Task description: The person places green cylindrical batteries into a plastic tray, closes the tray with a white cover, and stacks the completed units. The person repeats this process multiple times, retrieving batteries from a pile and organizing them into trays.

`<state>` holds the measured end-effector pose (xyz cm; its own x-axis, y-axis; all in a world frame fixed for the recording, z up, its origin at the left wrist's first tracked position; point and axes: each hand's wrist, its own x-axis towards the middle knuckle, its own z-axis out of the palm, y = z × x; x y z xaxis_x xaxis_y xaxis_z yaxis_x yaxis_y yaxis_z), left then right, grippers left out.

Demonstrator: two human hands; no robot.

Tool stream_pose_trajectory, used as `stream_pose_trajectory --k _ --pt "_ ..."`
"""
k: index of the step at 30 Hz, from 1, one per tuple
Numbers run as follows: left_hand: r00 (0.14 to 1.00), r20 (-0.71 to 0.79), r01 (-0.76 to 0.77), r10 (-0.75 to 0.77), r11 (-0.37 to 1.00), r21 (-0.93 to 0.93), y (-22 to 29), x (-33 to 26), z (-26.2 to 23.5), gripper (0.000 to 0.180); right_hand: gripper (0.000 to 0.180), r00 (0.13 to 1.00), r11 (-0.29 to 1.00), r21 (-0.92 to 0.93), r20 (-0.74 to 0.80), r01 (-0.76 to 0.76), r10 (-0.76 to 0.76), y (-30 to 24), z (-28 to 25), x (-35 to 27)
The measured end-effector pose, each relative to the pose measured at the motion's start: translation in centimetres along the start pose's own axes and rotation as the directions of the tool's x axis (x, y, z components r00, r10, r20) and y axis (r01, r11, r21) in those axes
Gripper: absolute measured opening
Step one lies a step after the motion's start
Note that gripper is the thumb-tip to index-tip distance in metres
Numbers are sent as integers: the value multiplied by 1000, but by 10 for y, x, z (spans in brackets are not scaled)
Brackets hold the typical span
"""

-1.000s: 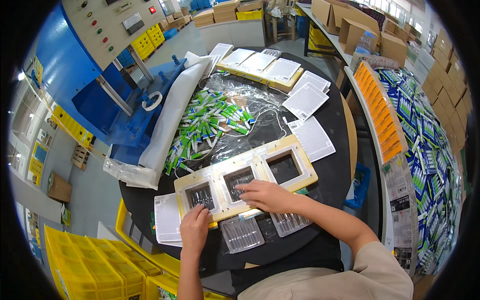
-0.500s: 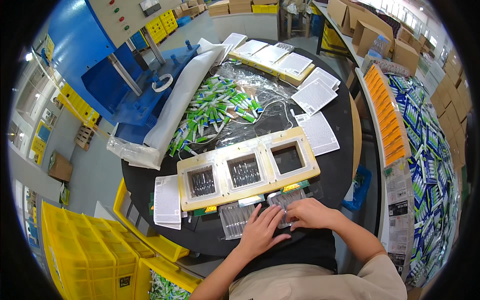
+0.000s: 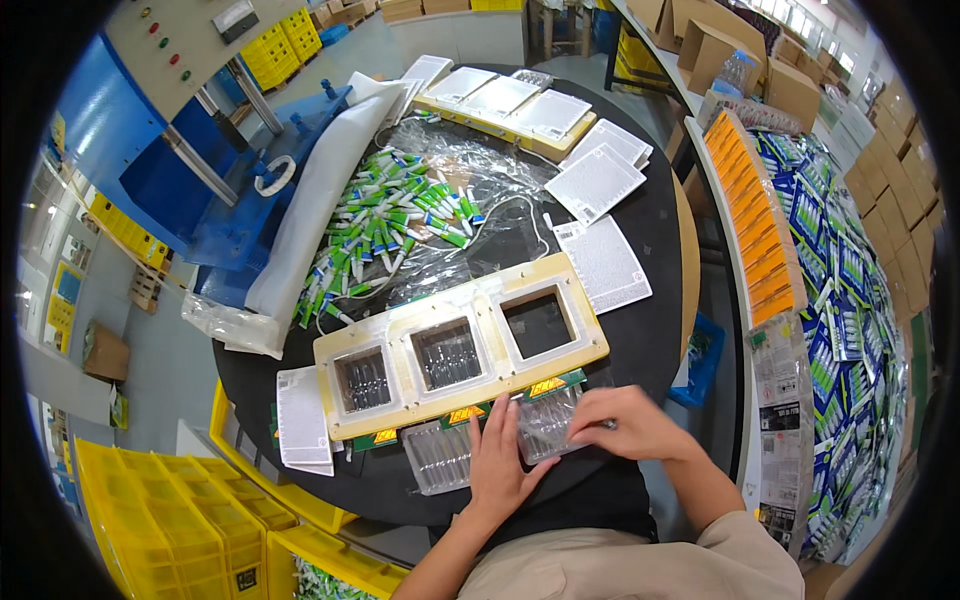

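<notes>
My left hand point(image 3: 499, 466) lies flat and open between two clear plastic blister trays, fingers stretched toward the frame and thumb out to the side. Its fingers overlap the edge of the left blister tray point(image 3: 436, 458). On the right blister tray point(image 3: 545, 424), my right hand point(image 3: 628, 422) is closed, fingers curled at the tray's right side; what they pinch is hidden. Just beyond is a yellow-edged frame point(image 3: 462, 346) with three square openings. Clear ribbed plastic sits in its left and middle openings, and black shows through the right one. Green and orange printed cards point(image 3: 556, 386) stick out under its near edge.
Green-and-white tubes point(image 3: 400, 215) are heaped on plastic film behind the frame. White printed cards point(image 3: 305, 420) lie at left, more at right. A second card-covered frame point(image 3: 505, 123) stands farther back. A blue press point(image 3: 235, 215) borders the table's left; yellow crates point(image 3: 170, 510) stand lower left.
The view has shifted, so the table sits further left. My right hand has drawn back rightward from the right blister tray's middle to its side. My left fingers now point more toward the frame.
</notes>
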<state>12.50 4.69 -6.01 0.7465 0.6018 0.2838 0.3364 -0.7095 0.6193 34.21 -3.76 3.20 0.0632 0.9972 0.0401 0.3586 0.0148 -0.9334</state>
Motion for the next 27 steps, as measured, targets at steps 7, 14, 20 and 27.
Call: stream_pose_trajectory --k 7,14,20,27 --pt "998 11 -67 66 977 203 8 -4 -9 99 14 807 767 -636 -405 89 -429 5 -10 43" --pt "956 -284 -22 75 983 184 -69 54 -102 53 11 942 667 -727 -84 165 -325 67 15 82" --pt "967 -255 91 -19 958 273 -168 177 -120 26 22 996 980 -191 -57 52 -64 37 -40 124" --pt "987 -145 36 64 800 598 -206 235 -98 14 24 944 693 -712 -142 110 -296 78 -9 328"
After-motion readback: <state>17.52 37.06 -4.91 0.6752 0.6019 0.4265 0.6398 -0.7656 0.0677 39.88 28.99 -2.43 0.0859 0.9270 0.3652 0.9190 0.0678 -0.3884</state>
